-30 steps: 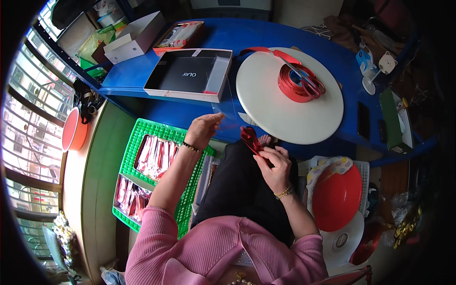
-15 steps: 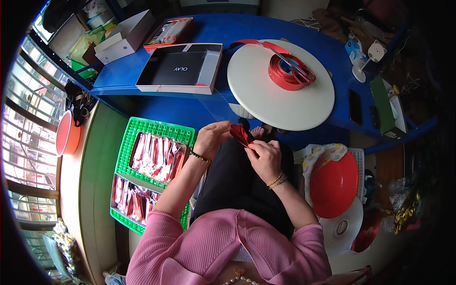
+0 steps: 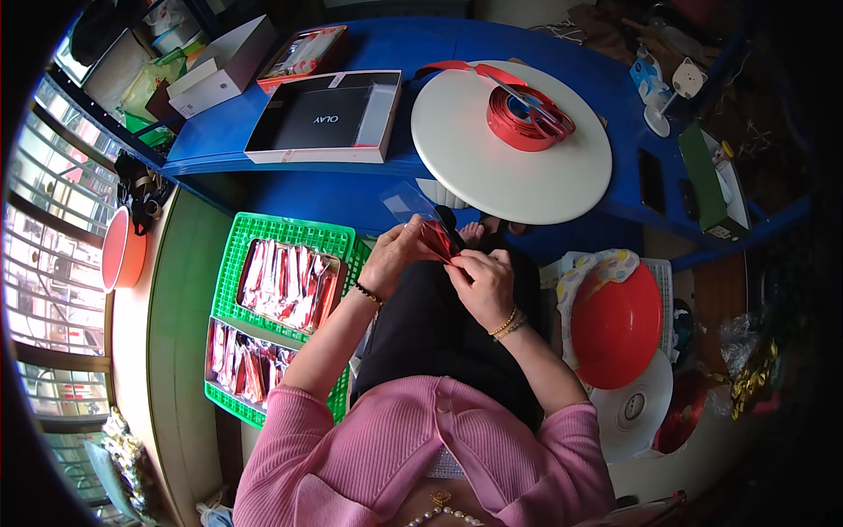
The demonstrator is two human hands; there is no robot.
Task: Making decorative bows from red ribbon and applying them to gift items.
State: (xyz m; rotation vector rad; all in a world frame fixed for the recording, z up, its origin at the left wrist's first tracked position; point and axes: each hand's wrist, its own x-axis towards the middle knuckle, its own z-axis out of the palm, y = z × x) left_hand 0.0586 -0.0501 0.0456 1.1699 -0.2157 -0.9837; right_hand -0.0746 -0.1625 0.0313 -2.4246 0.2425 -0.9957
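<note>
Above my lap, both hands meet at a small dark-red shiny folded piece, perhaps ribbon (image 3: 436, 239). My left hand (image 3: 391, 256) is closed on its left side, thumb and fingers pressed together. On the lower right edge my right hand (image 3: 483, 283) pinches it. A clear plastic bag (image 3: 406, 202) juts out past my left fingertips; whether the red piece is inside it, I cannot tell. To the left, a green plastic crate (image 3: 230, 263) carries two open boxes filled with red pieces in clear wrappers (image 3: 290, 281).
Ahead, a blue table (image 3: 439, 44) bears a round white board (image 3: 457, 167) with a red ribbon roll (image 3: 518, 123) and scissors (image 3: 536, 107) on top. An open black-lined box (image 3: 325, 119) lies left of it. A red basin (image 3: 615, 325) sits at my right.
The clear plastic bag now shows beyond my left fingertips. Both hands have shifted slightly, still on the red piece. The whole view has tilted a little.
</note>
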